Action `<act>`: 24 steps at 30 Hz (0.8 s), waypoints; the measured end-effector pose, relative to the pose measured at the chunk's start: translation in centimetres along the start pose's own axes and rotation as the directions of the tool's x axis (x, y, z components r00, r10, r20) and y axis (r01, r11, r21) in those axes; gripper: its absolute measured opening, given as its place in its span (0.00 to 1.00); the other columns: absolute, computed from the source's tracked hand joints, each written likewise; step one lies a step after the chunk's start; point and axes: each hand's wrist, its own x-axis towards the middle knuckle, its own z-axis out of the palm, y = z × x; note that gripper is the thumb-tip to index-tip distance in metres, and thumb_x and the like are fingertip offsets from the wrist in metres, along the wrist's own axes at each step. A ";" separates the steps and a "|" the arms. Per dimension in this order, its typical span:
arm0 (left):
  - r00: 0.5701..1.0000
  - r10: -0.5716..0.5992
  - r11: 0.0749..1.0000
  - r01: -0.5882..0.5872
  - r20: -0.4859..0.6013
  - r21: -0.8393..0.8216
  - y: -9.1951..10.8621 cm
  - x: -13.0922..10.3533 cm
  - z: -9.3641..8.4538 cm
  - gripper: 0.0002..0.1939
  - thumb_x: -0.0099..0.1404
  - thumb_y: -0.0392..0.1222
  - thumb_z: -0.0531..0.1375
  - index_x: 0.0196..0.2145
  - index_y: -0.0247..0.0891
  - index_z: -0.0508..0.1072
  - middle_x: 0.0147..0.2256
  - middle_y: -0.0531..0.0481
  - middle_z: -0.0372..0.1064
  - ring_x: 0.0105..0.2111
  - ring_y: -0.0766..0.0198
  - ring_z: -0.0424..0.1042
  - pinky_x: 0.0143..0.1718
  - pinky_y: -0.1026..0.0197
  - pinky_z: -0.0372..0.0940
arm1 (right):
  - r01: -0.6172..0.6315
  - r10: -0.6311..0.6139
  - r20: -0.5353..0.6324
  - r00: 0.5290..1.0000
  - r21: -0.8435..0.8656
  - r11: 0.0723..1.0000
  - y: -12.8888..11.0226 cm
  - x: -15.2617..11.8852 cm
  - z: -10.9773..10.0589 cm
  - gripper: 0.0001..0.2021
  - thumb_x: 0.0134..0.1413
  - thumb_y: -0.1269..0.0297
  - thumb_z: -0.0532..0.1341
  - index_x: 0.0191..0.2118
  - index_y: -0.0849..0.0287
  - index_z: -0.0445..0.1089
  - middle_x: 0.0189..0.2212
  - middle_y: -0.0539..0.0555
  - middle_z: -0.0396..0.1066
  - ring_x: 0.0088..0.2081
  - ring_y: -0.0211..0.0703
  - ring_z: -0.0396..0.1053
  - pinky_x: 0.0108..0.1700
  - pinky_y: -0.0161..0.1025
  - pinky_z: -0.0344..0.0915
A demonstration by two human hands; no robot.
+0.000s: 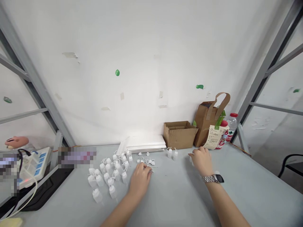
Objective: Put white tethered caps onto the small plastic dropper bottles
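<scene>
My left hand (140, 178) rests on the grey table with its fingers curled together. Just beyond its fingertips lies a small pile of white caps (152, 162) with thin tails or cords; whatever it grips is hidden. Farther right, my right hand (202, 160), with a metal watch on the wrist, closes around a small white plastic bottle (191, 160) that is mostly covered by the fingers. Two small white bottles (175, 155) with looped cords stand between the hands, nearer the wall. To the left of my left hand is a cluster of several similar capped bottles (99, 180).
At the wall are a stack of white sheets (144, 143), an open cardboard box (178, 137), a brown paper bag (201, 126) and a red-capped water bottle (232, 127). On the left lie a black flat object (47, 189) and a power strip (39, 165) with cables.
</scene>
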 end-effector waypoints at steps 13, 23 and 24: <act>0.975 -0.218 0.865 0.178 -0.032 -0.469 0.4 0.6 -0.3 0.05 0.54 0.42 0.57 0.25 0.41 0.71 0.31 0.49 0.65 0.33 0.58 0.65 0.39 0.54 0.59 | 0.224 -0.099 -0.302 0.948 0.413 0.883 -3.5 -0.9 -3.5 0.17 0.59 0.55 0.49 0.28 0.60 0.67 0.24 0.55 0.66 0.28 0.44 0.61 0.35 0.40 0.54; 0.892 -0.414 0.479 0.384 0.183 -0.790 1.1 1.4 -2.0 0.12 0.49 0.48 0.60 0.21 0.36 0.66 0.29 0.44 0.72 0.31 0.57 0.72 0.23 0.63 0.61 | 0.330 -0.494 0.097 0.864 0.631 0.702 -9.5 -5.1 -1.9 0.10 0.56 0.60 0.55 0.28 0.58 0.66 0.24 0.51 0.68 0.27 0.43 0.63 0.34 0.38 0.57; 0.887 -0.420 0.451 0.388 0.193 -0.804 1.1 1.4 -2.0 0.12 0.49 0.47 0.61 0.21 0.36 0.65 0.30 0.43 0.72 0.32 0.56 0.73 0.24 0.63 0.62 | 0.295 -0.485 0.132 0.864 0.649 0.702 -9.6 -5.3 -1.7 0.09 0.55 0.60 0.56 0.29 0.58 0.67 0.24 0.51 0.68 0.27 0.42 0.63 0.33 0.38 0.57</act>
